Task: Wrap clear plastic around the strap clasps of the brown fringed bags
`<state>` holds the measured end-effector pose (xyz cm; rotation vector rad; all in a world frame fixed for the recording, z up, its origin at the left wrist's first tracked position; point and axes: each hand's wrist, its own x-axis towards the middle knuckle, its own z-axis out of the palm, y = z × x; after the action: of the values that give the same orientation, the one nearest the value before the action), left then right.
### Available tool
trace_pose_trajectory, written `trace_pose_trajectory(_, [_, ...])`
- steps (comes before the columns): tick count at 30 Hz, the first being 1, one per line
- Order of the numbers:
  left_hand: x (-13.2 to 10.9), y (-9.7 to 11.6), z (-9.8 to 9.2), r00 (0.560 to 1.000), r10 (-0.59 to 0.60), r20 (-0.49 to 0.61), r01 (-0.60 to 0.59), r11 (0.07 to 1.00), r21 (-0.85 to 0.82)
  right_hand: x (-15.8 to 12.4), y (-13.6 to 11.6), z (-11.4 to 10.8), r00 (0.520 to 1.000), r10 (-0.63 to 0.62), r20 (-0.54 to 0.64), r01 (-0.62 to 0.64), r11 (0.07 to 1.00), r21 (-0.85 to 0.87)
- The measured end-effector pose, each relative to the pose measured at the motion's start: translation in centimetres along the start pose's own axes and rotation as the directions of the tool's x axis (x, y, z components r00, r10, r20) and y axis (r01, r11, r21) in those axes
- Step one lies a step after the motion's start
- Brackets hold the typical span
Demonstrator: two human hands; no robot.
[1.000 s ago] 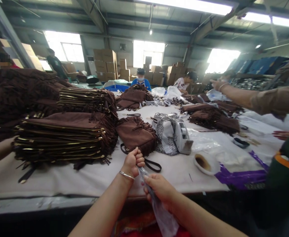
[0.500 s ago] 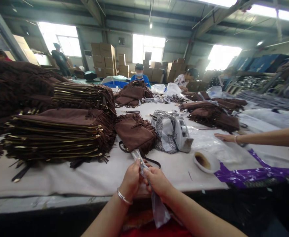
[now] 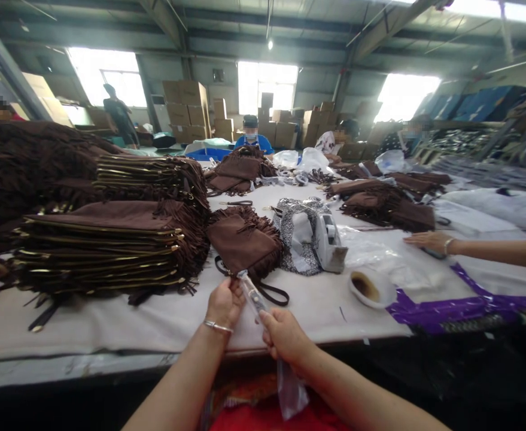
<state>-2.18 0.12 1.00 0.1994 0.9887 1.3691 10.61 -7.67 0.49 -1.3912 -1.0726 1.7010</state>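
Note:
Both of my hands grip a long clear plastic bag (image 3: 254, 299) over the near edge of the white table (image 3: 155, 323). My left hand (image 3: 224, 302), with a silver bangle on the wrist, pinches the bag's upper end. My right hand (image 3: 285, 335) holds it lower down, and the rest of the bag hangs below the table edge. Just beyond my hands lies a brown fringed suede bag (image 3: 243, 242) with a black strap (image 3: 271, 292).
A tall stack of brown fringed bags (image 3: 105, 245) fills the left. A patterned pouch and a tape dispenser (image 3: 330, 242) sit at centre, a tape roll (image 3: 370, 287) and purple plastic (image 3: 451, 308) to the right. A co-worker's hand (image 3: 431, 240) rests on clear film.
My hands moved forward over the table edge and shifted their grip up the plastic bag. The co-worker's arm on the right came down from the air and rests on the table.

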Motion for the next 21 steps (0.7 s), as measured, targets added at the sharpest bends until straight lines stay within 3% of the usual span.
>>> trace_pose_trajectory(4, [-4.0, -1.5, -0.6, 0.979, -0.161, 0.126, 0.155, 0.986, 0.058, 0.3, -0.2, 0.2, 0.998, -0.036, 0.044, 0.038, 0.999, -0.039])
trace_pose_trajectory(7, [-5.3, -2.8, 0.4, 0.985, -0.128, 0.115, 0.107, 0.979, 0.173, 0.5, -0.4, 0.6, 0.992, -0.095, 0.081, 0.105, 0.986, -0.126])
trace_pose_trajectory(12, [-3.5, -2.4, 2.0, 0.995, -0.076, 0.060, 0.070, 0.993, 0.095, 0.3, -0.4, 0.8, 0.994, -0.108, 0.018, 0.109, 0.989, -0.097])
trace_pose_trajectory(17, [-1.3, -1.0, 2.4, 0.984, -0.173, 0.051, 0.172, 0.985, 0.024, 0.0, -0.1, 0.4, 0.991, -0.130, -0.026, 0.124, 0.980, -0.154])
trace_pose_trajectory(21, [0.1, 0.0, 2.7, 0.957, -0.275, 0.091, 0.277, 0.961, -0.005, -0.2, -0.1, 0.4, 0.992, -0.119, -0.050, 0.114, 0.989, -0.091])
